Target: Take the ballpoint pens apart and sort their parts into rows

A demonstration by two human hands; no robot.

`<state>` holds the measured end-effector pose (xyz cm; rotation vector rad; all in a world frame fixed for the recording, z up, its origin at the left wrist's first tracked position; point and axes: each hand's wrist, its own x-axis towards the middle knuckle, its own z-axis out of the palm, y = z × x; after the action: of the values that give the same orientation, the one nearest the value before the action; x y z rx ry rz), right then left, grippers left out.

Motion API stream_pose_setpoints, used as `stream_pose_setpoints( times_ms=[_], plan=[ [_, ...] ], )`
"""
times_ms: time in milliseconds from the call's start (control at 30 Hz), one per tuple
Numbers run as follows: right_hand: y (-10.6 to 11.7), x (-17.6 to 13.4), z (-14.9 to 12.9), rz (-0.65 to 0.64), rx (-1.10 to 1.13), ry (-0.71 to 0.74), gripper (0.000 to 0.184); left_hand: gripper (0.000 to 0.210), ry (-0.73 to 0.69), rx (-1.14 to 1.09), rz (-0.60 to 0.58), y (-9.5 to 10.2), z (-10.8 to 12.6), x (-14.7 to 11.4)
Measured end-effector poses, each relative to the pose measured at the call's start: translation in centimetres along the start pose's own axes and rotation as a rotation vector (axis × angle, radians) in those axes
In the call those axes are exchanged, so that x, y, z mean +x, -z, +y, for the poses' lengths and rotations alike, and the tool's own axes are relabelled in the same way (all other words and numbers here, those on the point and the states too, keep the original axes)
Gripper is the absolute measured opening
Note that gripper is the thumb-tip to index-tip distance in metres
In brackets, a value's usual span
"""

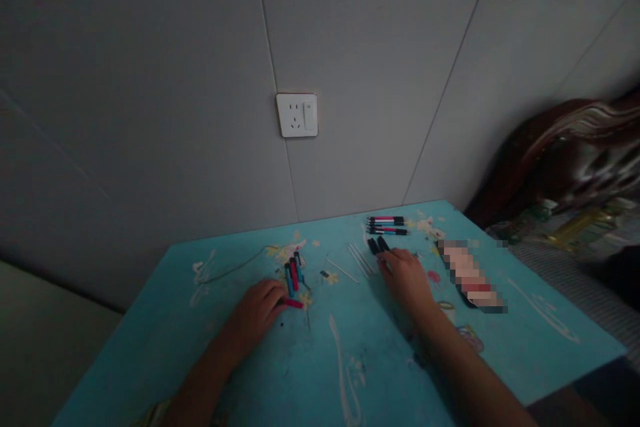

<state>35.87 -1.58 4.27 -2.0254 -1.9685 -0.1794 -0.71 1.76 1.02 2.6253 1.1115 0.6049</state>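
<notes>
My left hand (pixel 261 307) is at the left-centre of the blue table, its fingers closed on a short red pen barrel (pixel 294 303) that pokes out to the right. Just beyond it lie several loose red and blue pen barrels (pixel 294 275). My right hand (pixel 404 273) rests on the table further right. Its curled fingers are at the near ends of two short black pen parts (pixel 379 245); the fingertips are partly hidden. Several thin white refills (pixel 361 260) lie to its left, with a single one (pixel 343 269) apart from them. Several whole pens (pixel 387 225) are lined up at the back.
The blue tabletop (pixel 240 373) meets a grey wall with a white socket (pixel 297 115). On the right lie a blurred-out flat object (pixel 470 277), a small ring (pixel 445 305) and a shiny little packet (pixel 471 339). Bottles (pixel 590 223) and a dark carved headboard (pixel 555 147) stand beyond.
</notes>
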Motion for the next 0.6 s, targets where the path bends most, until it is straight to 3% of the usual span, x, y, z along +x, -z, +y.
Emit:
stream_pose_setpoints(
  times_ms=[67, 200, 333, 467, 600],
  plan=[
    [0.8, -0.2, 3.3, 0.044, -0.069, -0.128, 0.029, 0.019, 0.005, -0.035, 0.033, -0.1, 0.4, 0.0],
    [0.5, -0.4, 6.9, -0.072, -0.037, -0.317, 0.032, 0.026, -0.025, 0.006, 0.116, -0.3, 1.3, -0.1],
    [-0.6, -0.4, 5.5, -0.151, 0.016, -0.337, 0.031, 0.033, -0.166, 0.153, 0.167, -0.6, 1.6, -0.7],
    [-1.0, -0.1, 3.9, -0.211, -0.010, -0.379, 0.027, 0.037, -0.312, 0.256, 0.129, -1.1, 0.9, -1.2],
    [-1.2, -0.1, 3.6, -0.228, -0.019, -0.406, 0.027, 0.030, -0.280, 0.219, 0.151, -1.8, 0.8, -1.2]
  ],
)
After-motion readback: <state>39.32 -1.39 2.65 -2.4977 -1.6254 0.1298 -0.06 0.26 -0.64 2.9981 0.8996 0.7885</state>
